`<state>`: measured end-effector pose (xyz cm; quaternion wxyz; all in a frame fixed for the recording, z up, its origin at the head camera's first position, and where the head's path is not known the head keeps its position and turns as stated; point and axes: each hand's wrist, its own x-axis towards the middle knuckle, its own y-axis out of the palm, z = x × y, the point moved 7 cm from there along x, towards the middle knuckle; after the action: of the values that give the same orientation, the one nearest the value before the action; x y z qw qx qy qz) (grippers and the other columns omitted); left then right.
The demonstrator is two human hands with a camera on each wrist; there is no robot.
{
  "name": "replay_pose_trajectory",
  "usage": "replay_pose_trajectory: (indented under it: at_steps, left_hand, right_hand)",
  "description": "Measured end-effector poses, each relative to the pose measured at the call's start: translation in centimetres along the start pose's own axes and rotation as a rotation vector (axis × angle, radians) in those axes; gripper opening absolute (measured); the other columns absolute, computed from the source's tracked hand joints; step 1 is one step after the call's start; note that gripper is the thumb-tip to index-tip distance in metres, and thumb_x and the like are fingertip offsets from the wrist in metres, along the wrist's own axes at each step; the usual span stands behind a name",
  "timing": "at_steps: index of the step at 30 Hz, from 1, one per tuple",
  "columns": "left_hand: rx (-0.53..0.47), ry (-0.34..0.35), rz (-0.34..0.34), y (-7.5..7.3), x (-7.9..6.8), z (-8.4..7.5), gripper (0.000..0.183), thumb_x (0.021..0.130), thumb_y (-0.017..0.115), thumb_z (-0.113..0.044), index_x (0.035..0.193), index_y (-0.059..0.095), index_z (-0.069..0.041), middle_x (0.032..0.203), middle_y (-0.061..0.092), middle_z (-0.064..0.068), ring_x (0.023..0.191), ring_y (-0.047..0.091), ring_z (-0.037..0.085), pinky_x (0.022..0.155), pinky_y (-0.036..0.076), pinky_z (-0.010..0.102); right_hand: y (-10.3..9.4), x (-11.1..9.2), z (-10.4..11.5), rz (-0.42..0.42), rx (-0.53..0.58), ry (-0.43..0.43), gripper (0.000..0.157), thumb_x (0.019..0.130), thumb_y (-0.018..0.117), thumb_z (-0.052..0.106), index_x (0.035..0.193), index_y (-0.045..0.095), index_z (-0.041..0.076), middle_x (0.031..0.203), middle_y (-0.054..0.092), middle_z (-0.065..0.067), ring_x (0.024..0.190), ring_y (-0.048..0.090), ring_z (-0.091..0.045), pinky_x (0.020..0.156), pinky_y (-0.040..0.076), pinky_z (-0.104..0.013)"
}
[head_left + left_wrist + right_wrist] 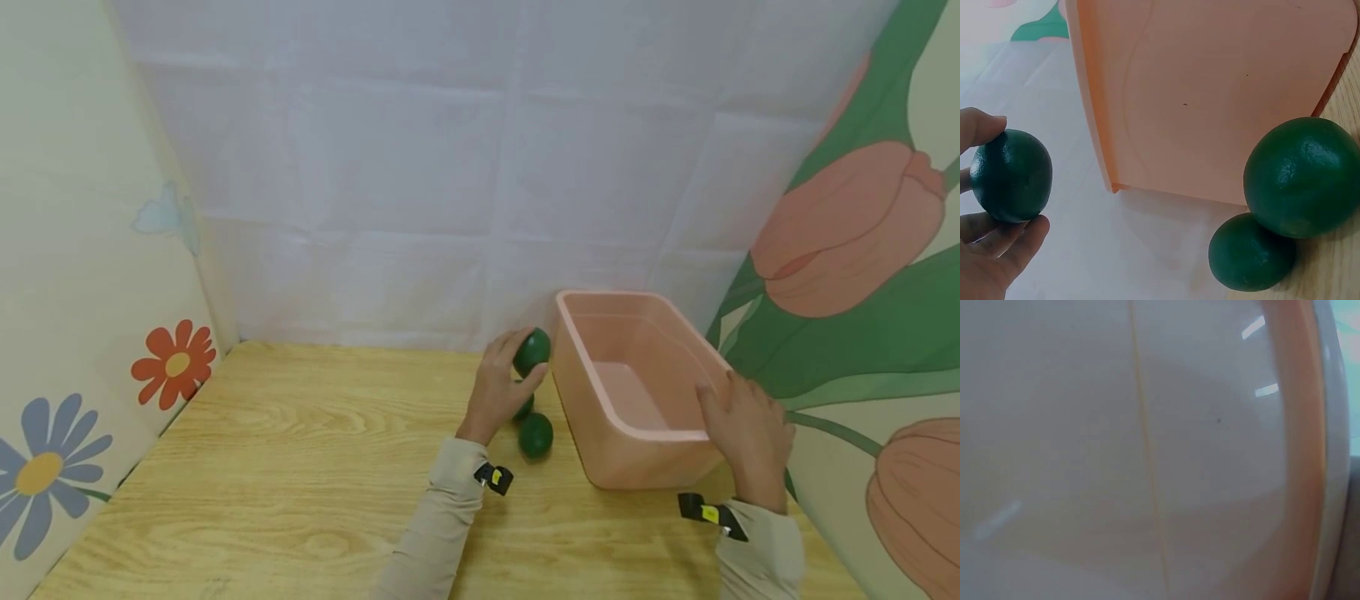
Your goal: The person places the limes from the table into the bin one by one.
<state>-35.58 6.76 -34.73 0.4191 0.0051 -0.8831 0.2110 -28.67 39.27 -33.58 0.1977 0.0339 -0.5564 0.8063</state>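
Note:
My left hand (498,385) grips a glossy dark green round fruit (532,352) between thumb and fingers, raised above the table beside the pink plastic bin (600,454). In the left wrist view the held fruit (1019,178) shows clear of the bin wall. Two more such fruits lie on the table: one lower fruit (536,436) in full view, and another fruit (525,405) partly hidden behind the left hand. They touch each other in the left wrist view. At the bin's near right corner, my right hand (750,427) holds the rim, thumb on the inner side.
The wooden table (300,467) stretches left of the hands. A white cloth (397,183) hangs behind it. Flowered panels stand on the left (82,333) and right (847,392), the right one close to the bin. No objects show inside the bin.

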Motion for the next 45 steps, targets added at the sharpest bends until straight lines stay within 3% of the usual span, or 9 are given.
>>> replay_pose_trajectory:
  at_steps: [13,20,27,35,45]
  left_hand:
    - [0.005,0.018,-0.020,0.0,0.0,-0.3,0.053,0.093,0.072,-0.023,0.139,0.054,-0.004,0.133,0.056,0.020,0.114,0.058,0.031,0.082,0.058,0.035]
    - [0.008,0.075,-0.032,0.2,0.1,-1.1,0.056,0.091,0.074,-0.020,0.138,0.053,0.001,0.133,0.057,0.021,0.116,0.058,0.032,0.086,0.057,0.038]
    - [-0.008,0.084,-0.040,0.2,0.2,-1.4,0.063,0.090,0.076,-0.018,0.140,0.047,0.006,0.127,0.058,0.022,0.098,0.061,0.026,0.073,0.056,0.025]
    - [-0.007,0.101,-0.033,0.7,0.2,-1.7,0.055,0.089,0.077,-0.020,0.133,0.055,0.004,0.125,0.062,0.017,0.100,0.061,0.025,0.078,0.055,0.027]
    - [-0.026,0.148,-0.012,1.7,0.2,-2.7,0.055,0.089,0.076,-0.020,0.136,0.054,-0.001,0.130,0.061,0.015,0.111,0.059,0.026,0.088,0.054,0.032]
  right_hand:
    - [0.0,0.1,0.1,0.000,-0.004,-0.002,0.076,0.104,0.033,0.052,0.148,0.032,-0.010,0.142,0.036,-0.040,0.119,0.032,-0.067,0.085,0.028,-0.076]
    - [0.2,0.2,0.0,0.002,0.002,-0.001,0.077,0.104,0.032,0.053,0.148,0.031,-0.010,0.143,0.034,-0.041,0.120,0.030,-0.068,0.087,0.027,-0.077]
    - [0.2,0.3,0.0,0.000,0.001,-0.003,0.077,0.103,0.031,0.053,0.149,0.030,-0.009,0.143,0.034,-0.041,0.121,0.029,-0.067,0.088,0.026,-0.077]
    - [0.2,0.3,0.1,0.002,-0.004,-0.006,0.076,0.104,0.032,0.053,0.148,0.032,-0.010,0.143,0.034,-0.041,0.120,0.030,-0.067,0.087,0.027,-0.076]
    - [0.0,0.2,-0.1,0.011,-0.013,0.001,0.077,0.104,0.031,0.053,0.148,0.031,-0.010,0.142,0.034,-0.041,0.120,0.030,-0.068,0.086,0.027,-0.076]
